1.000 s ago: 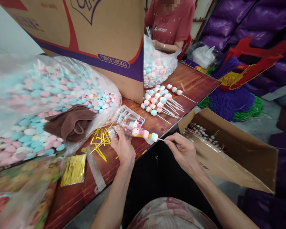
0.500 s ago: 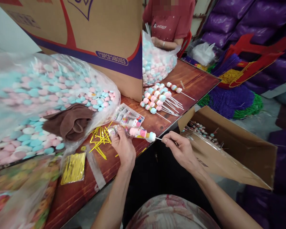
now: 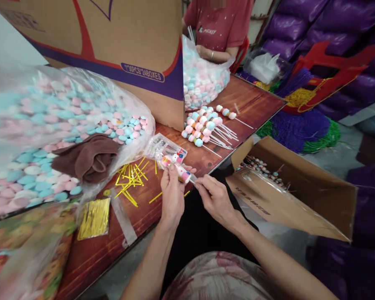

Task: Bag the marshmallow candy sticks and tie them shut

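A marshmallow skewer [image 3: 183, 174] sits inside a printed clear bag at the table's near edge. My left hand [image 3: 172, 193] is closed round the bagged marshmallows. At the bag's mouth, my right hand [image 3: 215, 196] pinches the skewer's stick end and the plastic there. Just behind them lies a stack of printed clear bags [image 3: 167, 148]. Yellow twist ties [image 3: 131, 179] are scattered to the left, by a full packet of ties [image 3: 94, 218]. Several marshmallow skewers [image 3: 201, 125] are piled farther back on the table.
A large carton [image 3: 112, 37] stands behind a big bag of marshmallows [image 3: 81, 104] and a brown cloth [image 3: 87, 158]. An open box [image 3: 300, 200] holding skewers is at the right. A person in a red shirt [image 3: 218, 29] sits across the table [image 3: 259, 98].
The marshmallows have gone fully into the bag. My right hand has moved left, close to my left hand, and my left hand has shifted right along the bag.
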Demonstrator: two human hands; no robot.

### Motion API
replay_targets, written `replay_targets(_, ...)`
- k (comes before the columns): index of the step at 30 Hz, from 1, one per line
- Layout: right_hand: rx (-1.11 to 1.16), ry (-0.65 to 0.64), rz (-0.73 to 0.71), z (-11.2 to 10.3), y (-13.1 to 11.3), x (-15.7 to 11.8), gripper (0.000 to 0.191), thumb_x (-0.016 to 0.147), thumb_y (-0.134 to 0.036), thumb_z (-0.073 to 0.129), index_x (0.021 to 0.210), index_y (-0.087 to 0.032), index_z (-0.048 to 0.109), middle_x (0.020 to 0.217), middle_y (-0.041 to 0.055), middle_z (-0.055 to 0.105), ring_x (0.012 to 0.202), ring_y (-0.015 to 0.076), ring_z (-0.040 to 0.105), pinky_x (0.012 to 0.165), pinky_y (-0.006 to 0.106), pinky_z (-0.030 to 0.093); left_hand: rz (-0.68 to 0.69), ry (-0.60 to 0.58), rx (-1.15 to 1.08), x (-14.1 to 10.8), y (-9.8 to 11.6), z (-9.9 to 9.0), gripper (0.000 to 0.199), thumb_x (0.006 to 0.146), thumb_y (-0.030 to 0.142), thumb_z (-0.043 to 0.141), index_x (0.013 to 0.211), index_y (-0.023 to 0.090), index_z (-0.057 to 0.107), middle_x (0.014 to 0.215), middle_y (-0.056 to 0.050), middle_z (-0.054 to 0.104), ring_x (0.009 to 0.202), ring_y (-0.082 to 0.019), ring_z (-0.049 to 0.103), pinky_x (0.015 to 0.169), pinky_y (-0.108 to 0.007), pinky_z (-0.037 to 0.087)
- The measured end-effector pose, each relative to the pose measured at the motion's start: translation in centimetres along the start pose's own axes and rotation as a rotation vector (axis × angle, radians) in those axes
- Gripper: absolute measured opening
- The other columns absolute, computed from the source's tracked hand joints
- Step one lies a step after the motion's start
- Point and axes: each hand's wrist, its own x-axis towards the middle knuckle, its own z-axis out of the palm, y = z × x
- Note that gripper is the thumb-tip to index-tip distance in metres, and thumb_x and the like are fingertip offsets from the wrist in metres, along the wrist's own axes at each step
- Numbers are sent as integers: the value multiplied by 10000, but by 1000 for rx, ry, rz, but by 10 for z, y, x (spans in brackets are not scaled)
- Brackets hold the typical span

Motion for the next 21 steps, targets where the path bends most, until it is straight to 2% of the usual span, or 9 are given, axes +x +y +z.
replay_targets(4,297,-68,175,3,-8,3,208,961,-299,477,873,-203,638,743,11,587,653,141,540,636,267,442,-110,-68,-39,2,5,-5,301,832,418,706,885,128,644,893,-93,702,852,-197,709,805,-322,557)
replay_targets(7,428,-134,330,-4,-10,1,245,947,-342,499,823,-184,639,591,-33,510,536,113,460,549,244,384,-138,-78,-60,5,9,-9,302,830,422,707,847,125,650,854,-85,696,806,-186,701,779,-320,559)
replay_targets(9,475,-118,389,-5,-10,0,259,938,-347,514,778,-174,620,525,-52,462,494,101,407,520,239,345,-144,-113,-36,5,9,-9,298,830,416,706,794,128,641,821,-73,686,797,-181,695,770,-308,558)
replay_targets(13,504,-25,394,5,-15,3,286,921,-305,530,665,-178,550,526,-50,460,515,98,413,556,237,365,-185,-141,30,1,4,-7,266,807,383,734,821,131,653,826,-67,688,833,-191,698,784,-294,552)
replay_targets(16,489,44,375,16,-20,5,256,922,-299,516,695,-186,553,559,-47,471,530,103,442,568,237,382,-192,-137,25,0,4,-8,278,805,383,736,897,129,670,871,-84,707,875,-204,704,803,-293,547)
replay_targets(18,468,19,375,17,-21,4,219,934,-304,499,764,-191,579,586,-45,490,533,105,449,554,235,374,-190,-172,30,2,7,-11,283,815,379,729,923,123,675,914,-110,718,927,-225,704,824,-308,545)
replay_targets(21,419,-94,363,12,-19,-1,230,947,-305,493,766,-193,578,601,-40,514,554,106,457,573,235,373,-175,-175,20,6,14,-16,323,849,423,685,948,115,673,998,-151,722,998,-262,695,861,-354,543)
